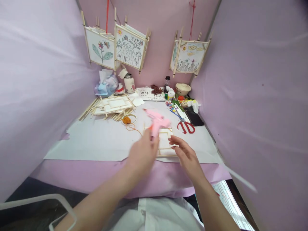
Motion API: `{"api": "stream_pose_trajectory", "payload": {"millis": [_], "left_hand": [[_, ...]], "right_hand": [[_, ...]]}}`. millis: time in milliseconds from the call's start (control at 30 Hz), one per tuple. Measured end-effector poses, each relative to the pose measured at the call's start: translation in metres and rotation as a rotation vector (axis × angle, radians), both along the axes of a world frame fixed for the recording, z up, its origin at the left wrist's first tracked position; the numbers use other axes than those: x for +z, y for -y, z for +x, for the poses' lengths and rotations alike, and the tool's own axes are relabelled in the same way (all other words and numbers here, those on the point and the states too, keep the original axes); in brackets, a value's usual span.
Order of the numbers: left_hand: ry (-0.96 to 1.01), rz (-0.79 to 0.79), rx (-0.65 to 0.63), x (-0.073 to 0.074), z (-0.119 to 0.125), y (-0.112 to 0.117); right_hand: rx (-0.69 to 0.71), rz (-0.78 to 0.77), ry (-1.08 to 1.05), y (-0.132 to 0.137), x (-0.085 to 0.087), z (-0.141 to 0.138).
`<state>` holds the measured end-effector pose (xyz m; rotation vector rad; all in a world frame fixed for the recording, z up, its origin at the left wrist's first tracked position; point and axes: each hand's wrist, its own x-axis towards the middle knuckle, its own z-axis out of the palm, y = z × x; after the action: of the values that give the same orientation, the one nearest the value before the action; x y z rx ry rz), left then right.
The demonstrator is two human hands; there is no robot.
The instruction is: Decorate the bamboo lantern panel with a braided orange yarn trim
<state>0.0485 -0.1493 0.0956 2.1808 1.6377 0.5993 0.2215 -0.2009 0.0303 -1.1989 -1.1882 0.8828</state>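
My left hand (142,154) is closed round a pink glue gun (156,122), which is smeared by motion and hangs over a small wooden frame (164,142). The frame lies flat on white paper (96,141) near the table's front edge. My right hand (185,152) rests at the frame's right side, fingers stretched out and touching its edge. It holds nothing.
Red scissors (185,126) lie right of the frame. An orange thread spool (126,120) and a pile of wooden sticks and frames (113,106) sit behind. Jars, a bowl (183,88) and clutter line the back. Three paper lanterns hang above. Pink cloth walls stand on both sides.
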Motion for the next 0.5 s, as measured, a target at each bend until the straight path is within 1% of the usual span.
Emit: {"api": "stream_pose_trajectory", "payload": {"millis": [33,100,167,233,300,367,433,467,500], "left_hand": [[-0.020,-0.026,-0.126,-0.003,0.021,0.005],[-0.064,-0.055,-0.324,-0.009,0.055,0.014],[-0.100,-0.089,-0.403,-0.012,0.078,0.020],[-0.108,-0.104,-0.431,-0.014,0.091,0.022],[-0.108,-0.118,-0.463,-0.014,0.097,0.021],[-0.103,-0.132,-0.533,-0.014,0.094,0.015],[-0.089,-0.118,-0.642,-0.015,0.086,0.000],[-0.081,-0.100,-0.713,-0.017,0.080,-0.011],[-0.086,-0.070,-0.741,-0.020,0.074,-0.025]], "right_hand": [[0.015,-0.010,-0.049,0.000,0.003,0.001],[0.000,-0.052,-0.182,-0.001,0.008,0.006],[-0.053,-0.109,-0.334,-0.003,0.012,0.013],[-0.118,-0.151,-0.453,-0.005,0.013,0.018],[-0.189,-0.188,-0.502,-0.006,0.011,0.022],[-0.247,-0.212,-0.499,-0.009,0.008,0.025],[-0.279,-0.209,-0.464,-0.013,0.004,0.029],[-0.287,-0.204,-0.437,-0.015,0.001,0.031],[-0.292,-0.206,-0.399,-0.017,-0.002,0.034]]}}
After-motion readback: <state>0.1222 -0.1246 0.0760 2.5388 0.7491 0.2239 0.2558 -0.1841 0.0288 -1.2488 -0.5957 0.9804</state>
